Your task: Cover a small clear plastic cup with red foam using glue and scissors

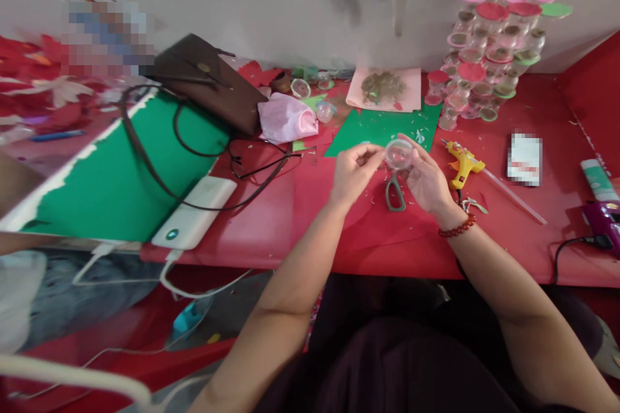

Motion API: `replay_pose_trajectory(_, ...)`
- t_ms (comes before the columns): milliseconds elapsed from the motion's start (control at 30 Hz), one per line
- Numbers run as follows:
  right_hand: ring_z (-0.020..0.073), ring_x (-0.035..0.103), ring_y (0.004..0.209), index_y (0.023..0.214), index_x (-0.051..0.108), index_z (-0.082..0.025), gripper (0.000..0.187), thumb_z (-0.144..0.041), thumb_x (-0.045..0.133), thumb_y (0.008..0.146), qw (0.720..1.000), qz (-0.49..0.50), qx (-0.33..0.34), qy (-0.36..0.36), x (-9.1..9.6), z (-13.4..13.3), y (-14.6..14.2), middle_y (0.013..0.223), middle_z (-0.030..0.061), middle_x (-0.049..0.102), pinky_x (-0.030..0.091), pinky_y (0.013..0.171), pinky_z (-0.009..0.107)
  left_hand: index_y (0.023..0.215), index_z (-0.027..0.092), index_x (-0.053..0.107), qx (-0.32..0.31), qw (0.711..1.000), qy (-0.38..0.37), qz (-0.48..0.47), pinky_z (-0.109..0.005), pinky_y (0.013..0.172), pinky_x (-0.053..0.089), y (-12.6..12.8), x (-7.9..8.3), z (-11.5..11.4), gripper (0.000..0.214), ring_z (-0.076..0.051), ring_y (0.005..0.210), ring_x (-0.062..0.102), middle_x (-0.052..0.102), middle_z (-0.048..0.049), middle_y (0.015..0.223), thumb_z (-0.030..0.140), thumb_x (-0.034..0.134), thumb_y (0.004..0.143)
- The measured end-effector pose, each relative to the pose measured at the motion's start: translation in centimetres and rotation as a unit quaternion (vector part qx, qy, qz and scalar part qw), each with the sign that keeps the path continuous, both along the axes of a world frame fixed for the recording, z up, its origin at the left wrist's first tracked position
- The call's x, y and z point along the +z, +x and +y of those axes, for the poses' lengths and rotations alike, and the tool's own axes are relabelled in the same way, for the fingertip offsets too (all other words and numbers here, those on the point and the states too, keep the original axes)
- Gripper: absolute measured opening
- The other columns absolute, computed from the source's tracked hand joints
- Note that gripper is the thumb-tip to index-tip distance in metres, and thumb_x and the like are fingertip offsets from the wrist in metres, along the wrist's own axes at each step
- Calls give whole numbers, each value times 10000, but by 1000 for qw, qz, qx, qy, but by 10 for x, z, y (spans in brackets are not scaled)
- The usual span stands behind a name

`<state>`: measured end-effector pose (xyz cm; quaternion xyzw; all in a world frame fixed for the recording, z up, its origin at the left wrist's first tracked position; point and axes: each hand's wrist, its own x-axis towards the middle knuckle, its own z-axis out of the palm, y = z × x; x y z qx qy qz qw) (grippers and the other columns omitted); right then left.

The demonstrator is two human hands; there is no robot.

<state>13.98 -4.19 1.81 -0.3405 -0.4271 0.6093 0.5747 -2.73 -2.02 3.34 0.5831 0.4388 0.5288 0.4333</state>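
Observation:
A small clear plastic cup (398,153) is held up between both hands above the red table (271,219). My right hand (426,179) grips it from the right with fingers curled around it. My left hand (353,171) pinches at its left rim with fingertips closed. Grey-handled scissors (395,192) lie on the table directly beneath the hands. A red bead bracelet (458,228) circles my right wrist.
A yellow glue gun (462,163) lies right of the hands. A stack of clear cups with coloured lids (489,45) stands at the back right. Green paper (382,126), a pink cloth (285,117), a brown bag (208,80), a white power bank (194,211) and cables lie around.

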Motion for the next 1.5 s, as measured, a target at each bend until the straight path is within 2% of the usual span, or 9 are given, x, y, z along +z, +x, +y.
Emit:
replay_pose_trajectory(333, 179, 715, 991, 1266, 686, -328, 384, -502, 695, 924, 1000, -5, -8, 26, -2, -2, -4, 1245, 30, 750, 592, 840, 339, 723, 188, 758, 0, 998, -12, 59, -268, 651, 509, -3, 6, -2, 146, -134, 622, 648, 749, -23, 689, 268, 685, 821)
replay_pose_trajectory(633, 137, 654, 774, 1155, 731, -316, 353, -513, 768, 864, 999, 42, -22, -3, -3, -2, -8, 1092, 7, 769, 561, 704, 300, 717, 205, 611, 36, 984, 82, 155, -256, 664, 451, 1, 0, -4, 133, -118, 637, 569, 638, 23, 662, 205, 618, 849)
replay_pose_trajectory(833, 133, 623, 686, 1055, 715, -263, 367, -600, 658, 920, 996, 57, -12, -74, 1, -2, -6, 906, 17, 735, 534, 675, 314, 743, 229, 506, 55, 992, 67, 93, -252, 607, 407, -2, -6, 4, 203, -116, 598, 492, 529, 34, 643, 189, 527, 940)
replay_pose_trajectory(1000, 123, 608, 666, 1026, 714, -261, 393, -633, 638, 923, 993, 71, -7, -94, 7, -3, -3, 877, 13, 724, 508, 639, 302, 662, 224, 476, -9, 999, 35, 35, -254, 552, 412, -4, -3, 3, 407, -109, 533, 481, 523, 18, 593, 388, 475, 1035)
replay_pose_trajectory(1067, 116, 597, 657, 1010, 721, -259, 384, -625, 642, 923, 992, 78, -5, -95, 8, -4, -3, 890, 14, 731, 498, 622, 290, 697, 217, 549, -20, 997, 58, 54, -251, 585, 438, -4, 0, 1, 358, -108, 564, 515, 569, 14, 625, 397, 550, 1007)
replay_pose_trajectory(1133, 114, 587, 657, 1006, 728, -258, 393, -631, 637, 924, 993, 77, -5, -93, 9, -5, -3, 905, 16, 738, 494, 617, 285, 826, 216, 641, -13, 994, 89, 69, -248, 659, 479, -5, 1, 1, 163, -112, 661, 582, 674, 0, 770, 324, 640, 949)
replay_pose_trajectory(1233, 121, 569, 649, 1000, 732, -257, 450, -681, 602, 925, 994, 61, 0, -87, 10, -5, -3, 912, 24, 744, 494, 610, 286, 929, 220, 681, 8, 991, 112, 76, -262, 750, 514, -8, 1, 3, 37, -127, 777, 644, 746, -22, 941, 247, 666, 910)
replay_pose_trajectory(1400, 129, 557, 613, 1039, 734, -285, 490, -722, 534, 939, 997, 28, 27, -61, 8, -4, -2, 896, 18, 731, 470, 573, 298, 869, 221, 640, 5, 995, 89, 44, -266, 717, 524, -10, 0, 4, 251, -117, 683, 630, 723, -26, 826, 399, 544, 1018)
replay_pose_trajectory(1500, 130, 534, 585, 969, 725, -271, 521, -747, 516, 931, 998, 3, 37, -55, 7, -4, -3, 827, 17, 696, 441, 539, 296, 787, 220, 601, -6, 994, 95, 61, -264, 715, 527, -7, 2, 1, 393, -123, 693, 636, 686, -22, 758, 503, 496, 1038)
